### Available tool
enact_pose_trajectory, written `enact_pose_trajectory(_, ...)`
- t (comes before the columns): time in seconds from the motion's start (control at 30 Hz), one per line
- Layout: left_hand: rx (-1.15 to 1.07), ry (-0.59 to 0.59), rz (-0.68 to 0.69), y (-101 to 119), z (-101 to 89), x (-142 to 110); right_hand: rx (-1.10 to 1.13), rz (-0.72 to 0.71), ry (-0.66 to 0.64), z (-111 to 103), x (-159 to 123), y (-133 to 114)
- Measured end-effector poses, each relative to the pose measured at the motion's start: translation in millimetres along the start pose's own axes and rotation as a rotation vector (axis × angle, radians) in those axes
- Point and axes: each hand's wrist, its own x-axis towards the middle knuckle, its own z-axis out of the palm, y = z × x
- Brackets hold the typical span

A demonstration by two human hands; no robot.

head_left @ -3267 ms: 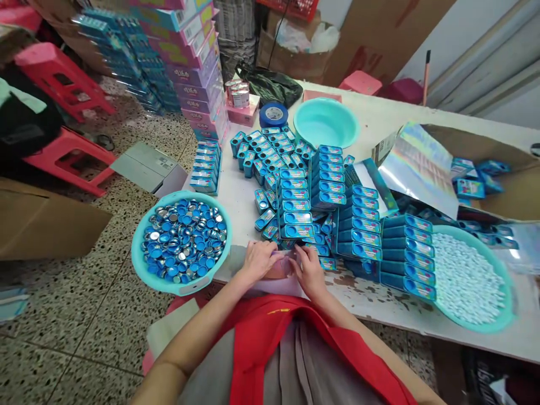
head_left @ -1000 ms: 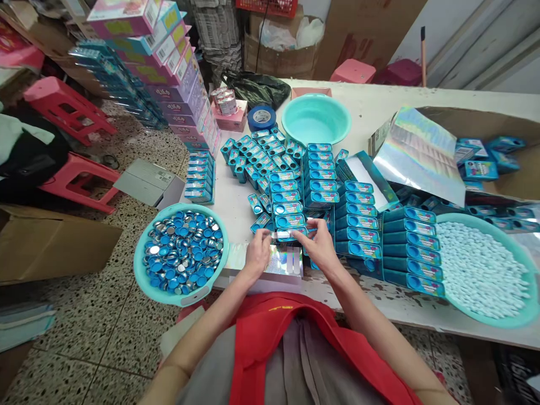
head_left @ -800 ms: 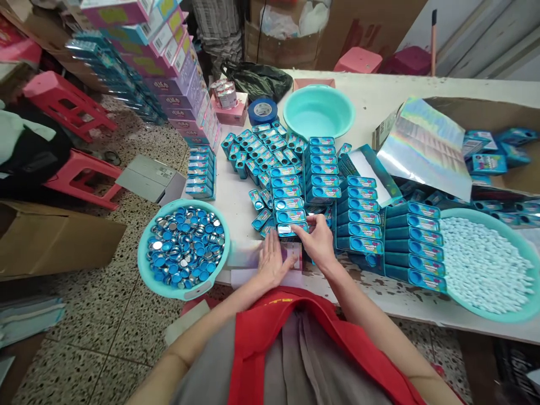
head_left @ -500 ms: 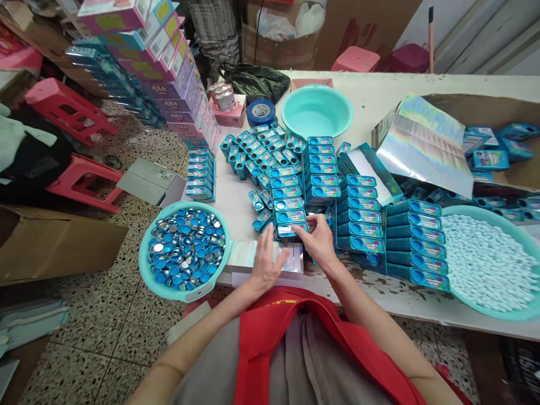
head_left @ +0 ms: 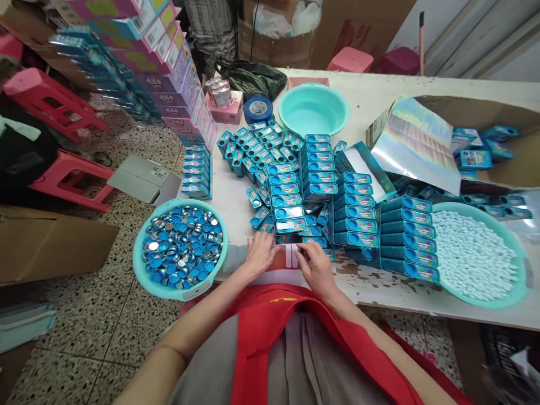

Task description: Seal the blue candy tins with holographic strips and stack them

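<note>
At the table's near edge lies a shiny sheet of stickers (head_left: 290, 256) with pale bands across it. My left hand (head_left: 258, 254) rests on the sheet's left part, fingers stretched over it. On the other side my right hand (head_left: 316, 265) has its thumb and forefinger closed at the sheet's right edge, pinching a sticker there. Just beyond both hands stands a row of blue printed candy boxes (head_left: 288, 212), each with a round recess on top. A clear, glossy patch shows on the nearest box. More blue boxes (head_left: 314, 242) lie loosely behind my right hand.
A turquoise basin (head_left: 139, 264) of blue-and-silver caps stands at left, another basin (head_left: 521, 270) with small white pieces at right. Farther back are a third basin (head_left: 314, 109), blue tape (head_left: 258, 108) and loose blue containers (head_left: 257, 149). More box rows (head_left: 356, 225) stand rightward.
My right hand has come down from the nearest box in the row to the sticker sheet. My left hand has settled onto the sheet. The view has shifted slightly.
</note>
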Motion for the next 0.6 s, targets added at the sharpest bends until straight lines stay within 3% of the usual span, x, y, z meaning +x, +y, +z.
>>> enact_pose_trajectory(0.13, -0.150, -0.069, 0.008, -1, -0.5, 5, -0.350, -0.193, -0.088, 27, -3, 5)
enact_pose_trajectory(0.27, -0.188, -0.033, -0.091, -3, 2.3, 9, -0.478, -0.369, -0.154, 38, -15, 8)
enact_pose_trajectory(0.37, -0.177, -0.008, -0.086, -4, 6.6, 12, -0.447, -0.412, -0.140, 25, -20, 1)
enact_pose_trajectory(0.47, -0.135, 0.057, -0.044, -6, 9.7, 11, -0.395, -0.344, -0.137, -3, -12, -17)
enact_pose_trajectory(0.6, -0.317, 0.312, 0.004, -7, -1.3, -9, -0.145, -0.126, -0.185, -40, 13, -47)
